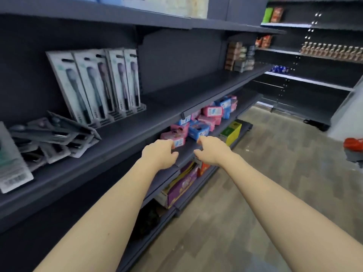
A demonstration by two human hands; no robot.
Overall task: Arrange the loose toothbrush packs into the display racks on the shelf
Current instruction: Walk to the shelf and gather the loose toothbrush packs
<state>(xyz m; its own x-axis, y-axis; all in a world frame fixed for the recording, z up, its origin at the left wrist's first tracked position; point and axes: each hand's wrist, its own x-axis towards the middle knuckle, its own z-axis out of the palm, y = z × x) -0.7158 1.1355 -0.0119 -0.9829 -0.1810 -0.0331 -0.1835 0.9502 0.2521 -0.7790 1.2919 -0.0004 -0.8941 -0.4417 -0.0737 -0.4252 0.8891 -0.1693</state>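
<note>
Several toothbrush packs [98,83] stand upright in display racks [125,112] at the back of the dark shelf [110,140]. A loose heap of toothbrush packs [53,136] lies flat on the same shelf to the left of them. One more pack [11,165] shows at the far left edge. My left hand [160,154] and my right hand [211,150] reach forward side by side in front of the shelf below, well right of the packs. Their fingers hang loosely curled, and neither hand holds anything.
Pink and blue boxes [198,122] fill the shelf below. A yellow box [230,132] and purple boxes [182,185] sit lower down. Further shelving with snacks [332,50] stands at the right. The wood-pattern floor [265,173] runs along the aisle. A red object [353,144] shows at the right edge.
</note>
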